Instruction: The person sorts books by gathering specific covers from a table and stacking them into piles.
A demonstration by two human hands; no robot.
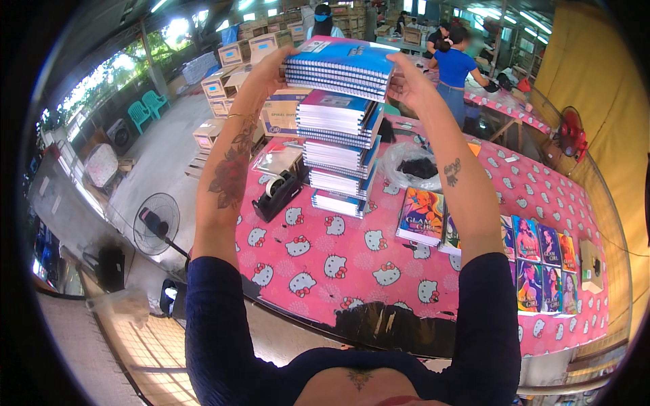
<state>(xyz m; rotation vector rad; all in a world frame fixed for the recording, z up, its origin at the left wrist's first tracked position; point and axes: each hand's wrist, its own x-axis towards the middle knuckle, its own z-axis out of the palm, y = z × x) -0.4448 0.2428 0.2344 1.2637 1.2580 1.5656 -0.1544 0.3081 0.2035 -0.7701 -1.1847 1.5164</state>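
A tall stack of spiral notebooks [336, 150] rises from the pink table, in bundles laid with spines and page edges facing alternate ways. At its top is a bundle of blue-covered spiral notebooks [338, 64], their wire bindings toward me. My left hand [276, 66] grips the left end of this bundle, and my right hand [407, 82] has the right end, its fingers partly under the edge. Whether the bundle rests on the stack or is slightly raised, I cannot tell. Beside the stack's base stands a black tape dispenser [277, 194] with a roll of tape.
Colourful illustrated notebooks [421, 215] lie in groups on the pink patterned tablecloth [325, 267], near a clear plastic bag [409, 166]. Cardboard boxes [281, 114] are piled beyond. A grey fan [156, 222] stands left, a red fan [571, 133] right. A person in blue [456, 68] works behind.
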